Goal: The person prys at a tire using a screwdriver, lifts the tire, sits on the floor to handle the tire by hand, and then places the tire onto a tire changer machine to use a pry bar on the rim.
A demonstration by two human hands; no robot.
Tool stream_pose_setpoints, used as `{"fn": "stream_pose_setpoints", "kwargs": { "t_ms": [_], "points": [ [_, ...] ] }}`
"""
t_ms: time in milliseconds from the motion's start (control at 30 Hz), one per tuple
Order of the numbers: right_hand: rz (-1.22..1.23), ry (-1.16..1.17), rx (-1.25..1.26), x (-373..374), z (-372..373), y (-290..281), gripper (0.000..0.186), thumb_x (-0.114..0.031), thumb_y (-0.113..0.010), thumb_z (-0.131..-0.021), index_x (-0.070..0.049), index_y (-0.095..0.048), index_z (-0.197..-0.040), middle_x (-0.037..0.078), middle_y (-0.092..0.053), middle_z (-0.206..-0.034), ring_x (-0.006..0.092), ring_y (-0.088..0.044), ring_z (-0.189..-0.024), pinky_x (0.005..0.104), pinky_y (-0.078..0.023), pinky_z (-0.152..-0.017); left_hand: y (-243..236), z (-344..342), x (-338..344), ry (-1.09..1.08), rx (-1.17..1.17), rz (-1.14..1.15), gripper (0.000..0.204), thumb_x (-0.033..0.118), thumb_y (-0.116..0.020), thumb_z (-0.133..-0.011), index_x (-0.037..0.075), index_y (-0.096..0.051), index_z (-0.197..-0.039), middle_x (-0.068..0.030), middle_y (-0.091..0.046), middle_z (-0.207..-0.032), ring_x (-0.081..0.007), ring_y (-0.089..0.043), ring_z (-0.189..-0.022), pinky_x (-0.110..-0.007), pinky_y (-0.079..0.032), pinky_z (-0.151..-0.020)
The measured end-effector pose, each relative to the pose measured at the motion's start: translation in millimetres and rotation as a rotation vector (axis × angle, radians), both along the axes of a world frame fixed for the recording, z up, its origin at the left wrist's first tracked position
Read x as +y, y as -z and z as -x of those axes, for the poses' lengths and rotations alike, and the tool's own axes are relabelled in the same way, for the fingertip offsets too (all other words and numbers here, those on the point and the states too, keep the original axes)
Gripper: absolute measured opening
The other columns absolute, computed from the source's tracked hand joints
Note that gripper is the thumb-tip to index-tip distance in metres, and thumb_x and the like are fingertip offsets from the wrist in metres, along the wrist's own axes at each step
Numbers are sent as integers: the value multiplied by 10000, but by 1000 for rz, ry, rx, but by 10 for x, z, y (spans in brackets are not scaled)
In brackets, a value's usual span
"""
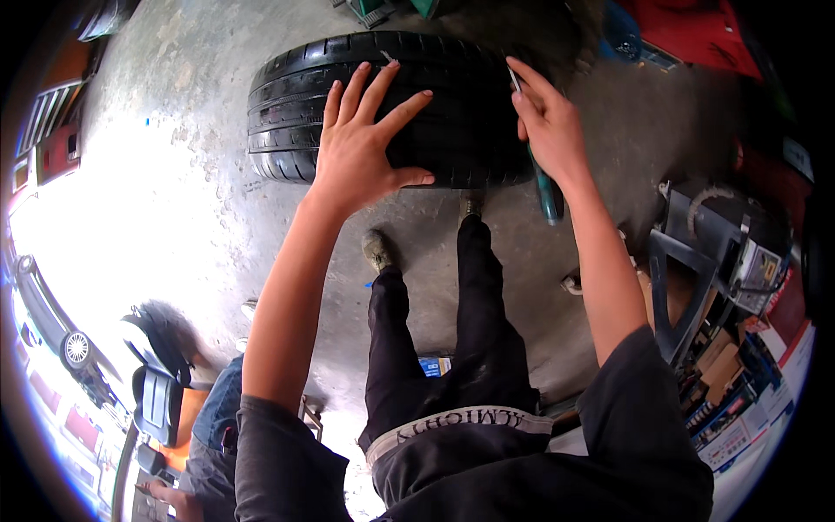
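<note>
A black tyre stands on its tread before me across the top of the view. My left hand rests on it with fingers spread and open; a small pale bit shows by the middle fingertip. My right hand is closed on the thin metal shaft of a tool with a teal handle, held at the tyre's right end with the handle hanging down. Whether the tool's tip touches the rubber I cannot tell.
My feet stand on the concrete floor. A black machine and boxes are at right, red and green objects beyond the tyre. At lower left are another person, a black seat and a car outside.
</note>
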State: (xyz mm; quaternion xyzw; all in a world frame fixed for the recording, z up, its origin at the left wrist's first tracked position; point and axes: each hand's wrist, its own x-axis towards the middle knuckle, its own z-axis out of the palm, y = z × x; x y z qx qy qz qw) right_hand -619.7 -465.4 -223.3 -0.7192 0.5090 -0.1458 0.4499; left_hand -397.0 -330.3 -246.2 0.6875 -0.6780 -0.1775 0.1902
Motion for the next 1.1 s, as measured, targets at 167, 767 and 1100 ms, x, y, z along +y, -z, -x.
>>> {"fn": "stream_pose_setpoints", "kwargs": {
  "t_ms": [167,767,1100],
  "points": [
    [-731,84,-151,935,164,-340,440,-89,-551,-1014,-40,-532,-1451,24,-566,-575,134,-632,-566,289,-535,-576,45,69,168,-28,-46,16,1097,547,-923,-477,336,-505,-1470,-65,-297,-1646,-338,-194,-1545,-535,-146,-1258],
    [-790,73,-102,1313,-16,-315,447,-82,-572,-982,-48,-563,-1428,35,-594,-588,136,-629,-541,280,-512,-524,115,88,284,-81,-29,90,1036,569,-907,-502,322,-532,-1436,-55,-337,-1627,-337,-239,-1529,-554,-171,-1242],
    [-794,51,-44,1243,-80,-394,458,-81,-582,-967,-32,-565,-1422,42,-592,-593,144,-627,-541,296,-510,-532,129,105,318,-91,-16,101,1021,561,-905,-516,327,-534,-1439,-52,-344,-1623,-331,-244,-1529,-561,-170,-1240]
  ]
}}
